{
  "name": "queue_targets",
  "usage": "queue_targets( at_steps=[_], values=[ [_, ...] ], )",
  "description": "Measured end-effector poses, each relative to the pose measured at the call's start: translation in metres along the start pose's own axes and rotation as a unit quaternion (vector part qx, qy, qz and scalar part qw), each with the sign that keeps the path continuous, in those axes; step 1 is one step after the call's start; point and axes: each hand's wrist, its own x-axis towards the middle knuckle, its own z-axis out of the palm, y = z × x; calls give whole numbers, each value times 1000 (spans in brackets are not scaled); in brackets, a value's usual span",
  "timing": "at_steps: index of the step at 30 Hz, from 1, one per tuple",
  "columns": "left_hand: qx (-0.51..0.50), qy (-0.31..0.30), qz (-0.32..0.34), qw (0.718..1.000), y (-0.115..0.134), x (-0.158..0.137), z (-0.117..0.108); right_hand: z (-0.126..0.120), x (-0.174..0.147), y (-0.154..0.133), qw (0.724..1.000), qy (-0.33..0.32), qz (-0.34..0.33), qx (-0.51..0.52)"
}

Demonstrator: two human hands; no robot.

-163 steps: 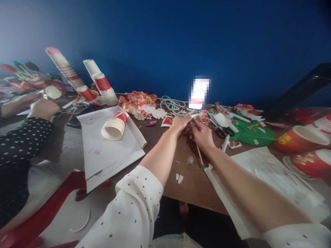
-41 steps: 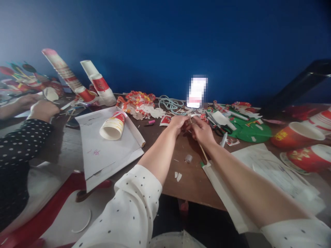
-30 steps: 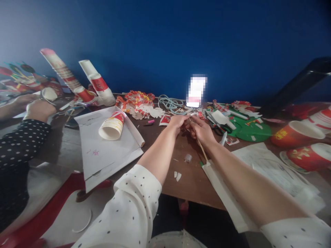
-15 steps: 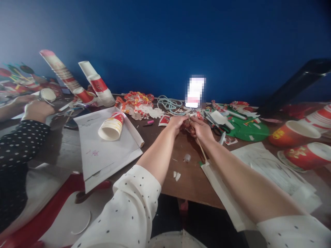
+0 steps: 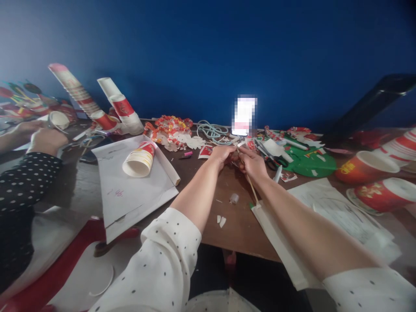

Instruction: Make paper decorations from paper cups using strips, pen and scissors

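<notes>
In the middle of the table, my left hand (image 5: 223,155) and my right hand (image 5: 254,163) meet with fingers closed and nearly touching. Whatever small thing they pinch is mostly hidden by the fingers. A thin pale stick (image 5: 252,188) runs from under my right hand down to a long white paper strip (image 5: 276,236). Left of my left hand lies a red printed paper piece (image 5: 206,151). Scissors with dark handles (image 5: 276,160) rest just right of my right hand. White paper scraps (image 5: 221,221) and a small clear piece (image 5: 233,198) lie nearer to me.
Paper cups (image 5: 139,160) lie on white paper at left, with tall cup stacks (image 5: 125,110) behind. Red cups (image 5: 367,167) and a green sheet (image 5: 312,165) are at right. A bright phone screen (image 5: 244,115) stands at the blue wall. A co-worker's hands (image 5: 45,138) hold a cup.
Almost nothing differs; the whole view has shifted very slightly left. Both my hands stay together in the same place.
</notes>
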Motion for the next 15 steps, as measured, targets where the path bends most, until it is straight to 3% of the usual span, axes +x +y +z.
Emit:
queue_targets(
  at_steps=[10,15],
  values=[
    [28,9,26,999,-3,0,4,5,-9,-6,995,-1,-58,-86],
    [-9,35,-11,999,-2,1,6,6,-10,-7,996,-11,-50,-73]
  ],
)
